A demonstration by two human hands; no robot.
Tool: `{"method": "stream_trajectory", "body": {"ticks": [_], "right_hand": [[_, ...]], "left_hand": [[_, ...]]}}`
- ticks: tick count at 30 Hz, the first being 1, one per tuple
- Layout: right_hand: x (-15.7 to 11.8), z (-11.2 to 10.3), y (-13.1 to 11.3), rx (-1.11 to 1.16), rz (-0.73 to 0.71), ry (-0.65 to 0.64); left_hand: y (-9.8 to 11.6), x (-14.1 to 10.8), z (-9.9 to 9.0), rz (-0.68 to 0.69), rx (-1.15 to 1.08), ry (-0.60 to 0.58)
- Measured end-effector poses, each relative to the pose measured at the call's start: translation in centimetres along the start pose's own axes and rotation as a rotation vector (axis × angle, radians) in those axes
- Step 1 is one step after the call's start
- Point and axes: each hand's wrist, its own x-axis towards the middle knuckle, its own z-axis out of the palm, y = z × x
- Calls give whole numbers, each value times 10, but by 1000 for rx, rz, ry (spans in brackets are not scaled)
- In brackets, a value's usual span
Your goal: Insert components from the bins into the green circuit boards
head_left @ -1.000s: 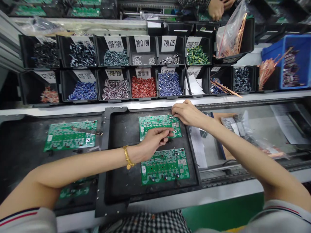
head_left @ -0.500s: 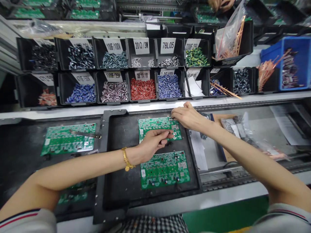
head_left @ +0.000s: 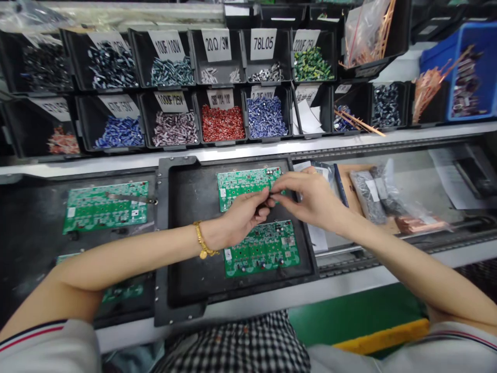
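Observation:
Over the right part of the upper green circuit board (head_left: 237,182), my two hands meet at the fingertips. My left hand (head_left: 246,213), a gold bracelet at its wrist, is closed in a pinch around something small that its fingers hide. The thumb and index finger of my right hand (head_left: 312,201) pinch at the same spot, touching the left fingertips; what they grip is too small to make out. Nearer me, a second green circuit board (head_left: 261,254) lies below the hands, with a few small cylindrical parts along its front edge. Both boards lie in a black tray (head_left: 190,207).
Two rows of black bins of components stand behind, including red parts (head_left: 223,123) and blue parts (head_left: 267,116). Another tray at left holds a circuit board (head_left: 104,207) with a metal strip across it. Bagged parts (head_left: 368,197) lie right. A blue bin (head_left: 477,77) stands far right.
My right hand has moved from the upper board's back right corner toward me, meeting my left fingertips. The left hand stays nearly in place. The camera view has tilted down.

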Motion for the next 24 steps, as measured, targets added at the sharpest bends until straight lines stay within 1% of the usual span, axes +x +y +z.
{"method": "stream_trajectory", "body": {"ticks": [2, 4, 7, 10, 12, 14, 17, 19, 21, 24], "right_hand": [[-14, 1, -5, -59, -9, 4], [-27, 4, -3, -133, -31, -12], [-42, 11, 7, -207, -58, -79], [-52, 19, 20, -185, -93, -165], [-54, 23, 24, -171, -120, -186], [-55, 25, 26, -183, -139, -187], [-54, 25, 25, -233, -166, -189], [-54, 25, 23, -279, -182, -188], [-54, 25, 23, -329, -197, -186], [-56, 27, 23, -398, -237, -171]], "left_hand": [[-6, -6, 4, -47, 14, -1], [-13, -13, 6, -94, 19, 4], [-23, -27, 4, -168, 57, 40], [-33, -40, -1, -214, 108, 92], [-38, -44, -5, -210, 141, 75], [-41, -44, -8, -196, 208, 24], [-43, -40, -13, -179, 335, -33], [-42, -36, -15, -166, 378, -35], [-41, -34, -16, -142, 354, -27], [-39, -32, -17, -124, 223, -42]]}}
